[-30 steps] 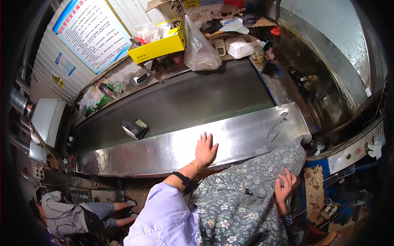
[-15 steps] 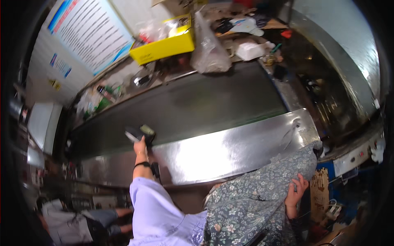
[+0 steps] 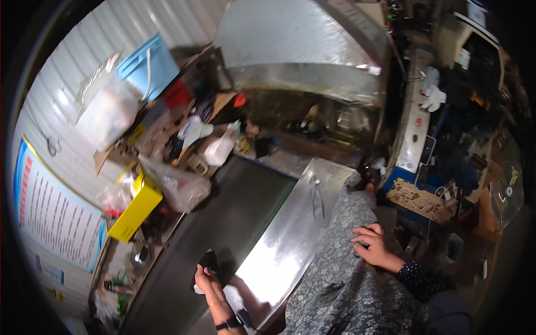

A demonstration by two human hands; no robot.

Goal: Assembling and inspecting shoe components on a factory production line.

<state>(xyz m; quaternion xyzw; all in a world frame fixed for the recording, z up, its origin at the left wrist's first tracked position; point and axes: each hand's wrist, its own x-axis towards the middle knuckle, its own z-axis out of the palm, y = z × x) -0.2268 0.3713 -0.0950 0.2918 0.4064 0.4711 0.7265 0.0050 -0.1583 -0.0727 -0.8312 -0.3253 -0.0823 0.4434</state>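
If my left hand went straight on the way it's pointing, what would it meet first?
Beyond the small black-and-white item that your left hand grips, over the long dark flat surface, probably the crumpled translucent plastic bag, though depth is unclear.

A person wears a dark grey apron (image 3: 349, 279) printed all over with small pale flowers and leaves, its loose, creased cloth spread between the left grip (image 3: 205, 279) and the right grip (image 3: 371, 245). A small black patch (image 3: 335, 287), too blurred to identify, shows on the cloth. Just behind the left grip, a thin gold-coloured bracelet (image 3: 214, 303) circles the wrist; farther back along the same arm sits a wider black band (image 3: 228, 324). Behind the right grip, a dark sleeve (image 3: 424, 281) scattered with small white dots covers the forearm. Beyond it, farther from that grip, dusky purple cloth (image 3: 449, 310) appears in shadow.
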